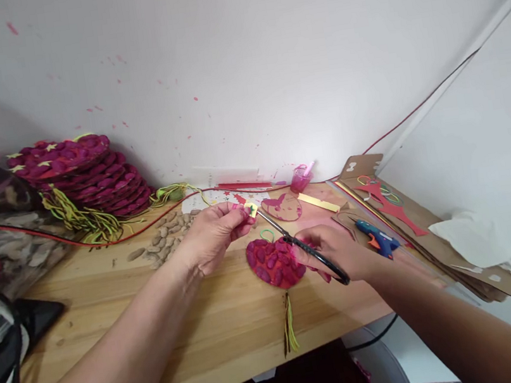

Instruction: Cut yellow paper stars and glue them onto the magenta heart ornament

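Note:
Between its fingertips my left hand [220,229] pinches a small yellow paper piece [252,208] that bears a green star shape. My right hand [326,251] is closed on black-handled scissors [309,248], whose blade tips touch or nearly touch the right edge of the yellow piece. Just below the scissors, a red heart [273,265] covered in purple lumps lies on the wooden table [220,337], with a green loop [266,235] at its top and a yellow-green tassel [290,327] hanging from its bottom.
Tasselled purple pieces [90,174] are stacked at the back left, near peanuts [164,237] and a red cable. Behind the hands are a cup of pink paint [300,180] and a yellow strip [318,202]. A blue glue gun [378,238] and cardboard [440,240] lie right.

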The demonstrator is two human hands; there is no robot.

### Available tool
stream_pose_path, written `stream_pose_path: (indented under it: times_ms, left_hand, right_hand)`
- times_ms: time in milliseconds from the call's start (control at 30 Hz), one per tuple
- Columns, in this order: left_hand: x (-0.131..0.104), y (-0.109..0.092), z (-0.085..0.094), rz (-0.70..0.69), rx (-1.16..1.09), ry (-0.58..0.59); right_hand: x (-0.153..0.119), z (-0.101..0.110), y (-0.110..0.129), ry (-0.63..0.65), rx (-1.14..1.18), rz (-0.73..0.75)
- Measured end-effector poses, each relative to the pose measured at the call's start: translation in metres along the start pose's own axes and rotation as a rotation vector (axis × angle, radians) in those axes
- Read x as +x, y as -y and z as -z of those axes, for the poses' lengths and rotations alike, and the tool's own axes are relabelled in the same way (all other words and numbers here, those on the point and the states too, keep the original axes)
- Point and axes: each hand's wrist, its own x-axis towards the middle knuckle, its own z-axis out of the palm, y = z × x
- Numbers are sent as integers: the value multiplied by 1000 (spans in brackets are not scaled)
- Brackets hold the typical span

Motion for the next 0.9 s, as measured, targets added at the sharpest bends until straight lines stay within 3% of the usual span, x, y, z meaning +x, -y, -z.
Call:
stream_pose_path:
  times_ms: [433,667,900]
  left_hand:
    - [-3,-4,-1,136,104,80]
    - [-1,-2,2,191,137,92]
    - [0,0,3,176,159,91]
  right_hand:
    - [0,42,29,110,-475,54]
    - [11,58,21,244,-587,66]
    - [14,58,16,206,-610,58]
